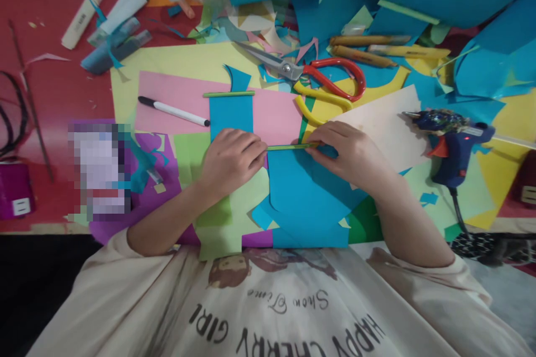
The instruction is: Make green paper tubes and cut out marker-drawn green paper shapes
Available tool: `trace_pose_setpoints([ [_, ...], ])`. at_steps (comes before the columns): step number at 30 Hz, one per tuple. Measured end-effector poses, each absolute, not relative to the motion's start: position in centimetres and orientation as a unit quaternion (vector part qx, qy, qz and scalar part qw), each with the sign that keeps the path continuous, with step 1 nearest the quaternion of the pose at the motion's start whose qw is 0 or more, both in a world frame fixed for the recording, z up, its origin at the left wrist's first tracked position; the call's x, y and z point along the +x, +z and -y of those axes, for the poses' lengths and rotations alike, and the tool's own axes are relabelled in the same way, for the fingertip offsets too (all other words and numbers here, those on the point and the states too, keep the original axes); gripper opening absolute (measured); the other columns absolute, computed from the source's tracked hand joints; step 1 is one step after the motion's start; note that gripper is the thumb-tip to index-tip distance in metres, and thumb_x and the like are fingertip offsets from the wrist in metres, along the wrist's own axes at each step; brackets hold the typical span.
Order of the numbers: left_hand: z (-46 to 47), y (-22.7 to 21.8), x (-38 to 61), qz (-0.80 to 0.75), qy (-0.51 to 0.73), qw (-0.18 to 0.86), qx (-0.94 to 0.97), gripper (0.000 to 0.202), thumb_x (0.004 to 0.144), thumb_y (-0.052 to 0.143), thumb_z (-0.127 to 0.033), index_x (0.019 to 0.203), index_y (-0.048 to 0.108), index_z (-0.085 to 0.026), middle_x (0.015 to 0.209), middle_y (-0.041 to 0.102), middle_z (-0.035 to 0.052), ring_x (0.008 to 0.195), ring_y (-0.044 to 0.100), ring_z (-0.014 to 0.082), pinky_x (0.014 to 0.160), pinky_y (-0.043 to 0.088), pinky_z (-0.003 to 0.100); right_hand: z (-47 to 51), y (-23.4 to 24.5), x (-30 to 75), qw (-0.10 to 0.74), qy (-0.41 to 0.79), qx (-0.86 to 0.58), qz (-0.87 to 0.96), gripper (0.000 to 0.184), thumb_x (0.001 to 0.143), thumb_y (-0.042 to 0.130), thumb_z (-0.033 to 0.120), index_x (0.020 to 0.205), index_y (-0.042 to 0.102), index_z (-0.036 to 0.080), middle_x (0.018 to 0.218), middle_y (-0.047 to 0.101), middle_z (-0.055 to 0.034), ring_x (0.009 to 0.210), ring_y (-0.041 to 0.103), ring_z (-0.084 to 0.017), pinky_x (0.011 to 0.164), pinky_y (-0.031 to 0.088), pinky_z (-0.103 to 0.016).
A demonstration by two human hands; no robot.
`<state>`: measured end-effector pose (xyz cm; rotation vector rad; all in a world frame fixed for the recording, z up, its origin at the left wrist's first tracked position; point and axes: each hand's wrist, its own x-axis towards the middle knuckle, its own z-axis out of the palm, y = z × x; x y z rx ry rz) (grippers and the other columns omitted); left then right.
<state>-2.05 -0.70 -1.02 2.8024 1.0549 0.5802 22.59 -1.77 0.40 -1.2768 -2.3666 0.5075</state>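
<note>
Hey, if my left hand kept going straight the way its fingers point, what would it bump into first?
Probably the right hand: the left hand points along the thin green strip that both pinch, over the blue paper.

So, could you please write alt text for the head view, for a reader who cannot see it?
The left hand and right hand pinch a green strip along the far edge of a blue sheet amid paper scraps. Scissors, a marker and a glue gun lie nearby.
</note>
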Motion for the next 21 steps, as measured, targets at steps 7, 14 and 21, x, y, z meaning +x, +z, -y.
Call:
trace_pose_setpoints([
  [7, 0.7, -0.7, -1.7, -0.351, 0.186, 0.064, 0.915, 0.016, 0.093, 0.052, -0.028, 0.096, 0.065, -0.019, 0.089, 0.073, 0.0059, 0.084, 0.066, 0.0202, 0.072, 0.045, 0.034, 2.2, -0.3, 21.8, 0.219, 0.19, -0.449, 0.845, 0.015, 0.092, 0.05, 0.02, 0.091, 0.065, 0.02, 0.086, 0.07, -0.0095, 0.079, 0.065, -0.022, 0.072, 0.054, -0.035],
  [14, 0.6, -1.0, -1.9, -0.325, 0.203, 0.02, 0.924, 0.016, 0.093, 0.053, -0.025, 0.084, 0.065, -0.019, 0.079, 0.07, 0.0032, 0.077, 0.064, 0.0175, 0.068, 0.044, 0.032, 2.5, -0.5, 21.3, 0.249, 0.205, -0.425, 0.845, 0.016, 0.092, 0.051, 0.017, 0.092, 0.066, 0.018, 0.089, 0.071, -0.0097, 0.08, 0.067, -0.021, 0.073, 0.056, -0.035],
  [21, 0.6, -1.2, -2.0, -0.319, 0.21, 0.01, 0.924, 0.015, 0.092, 0.055, -0.023, 0.081, 0.064, -0.019, 0.077, 0.069, 0.0021, 0.074, 0.062, 0.017, 0.067, 0.043, 0.032, 2.5, -0.6, 21.3, 0.24, 0.187, -0.435, 0.848, 0.016, 0.091, 0.052, 0.019, 0.087, 0.067, 0.018, 0.083, 0.07, -0.0102, 0.075, 0.065, -0.021, 0.069, 0.055, -0.035],
])
